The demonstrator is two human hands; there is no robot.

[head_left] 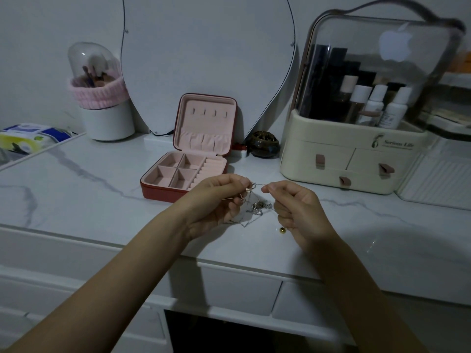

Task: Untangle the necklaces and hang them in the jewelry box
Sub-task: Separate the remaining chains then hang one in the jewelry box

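White marble-veined counter (pixel 76 189), drawers below. Back left: white brush holder (pixel 108 122) with clear dome, pink headband (pixel 99 94) wrapped round it. Tissue pack (pixel 28 138) far left. Curvy mirror (pixel 204 59) against wall at centre. Small dark round burner (pixel 263 143) by the mirror's foot. Right: cream cosmetics organizer (pixel 356 159) with clear lid, bottles (pixel 374 103) inside, three drawers.

jewelry box (pixel 178 174) open on table (pixel 76 200), organizer (pixel 356 149) right, mirror (pixel 209 59) behind
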